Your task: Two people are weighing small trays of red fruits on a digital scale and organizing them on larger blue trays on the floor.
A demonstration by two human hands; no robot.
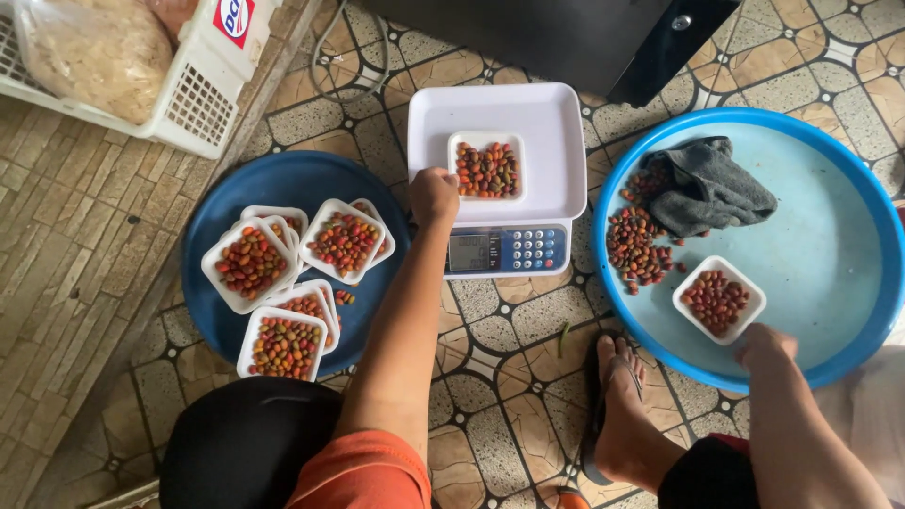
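Observation:
My left hand (433, 195) rests on the white pan of a digital scale (500, 113), right beside a small white tray of red and green chillies (486, 169) that sits on the pan. My right hand (765, 345) touches the near corner of another small white tray of chillies (718, 300) inside a light blue basin (830, 254). A loose heap of chillies (633, 247) and a dark grey cloth (707, 187) lie in that basin.
A dark blue round tray (283, 184) on the left holds several filled white chilli trays (251, 261). A white plastic basket (189, 104) with a bagged item stands at top left. A black appliance (603, 33) is behind the scale. My sandalled foot (622, 415) rests on the patterned tile floor.

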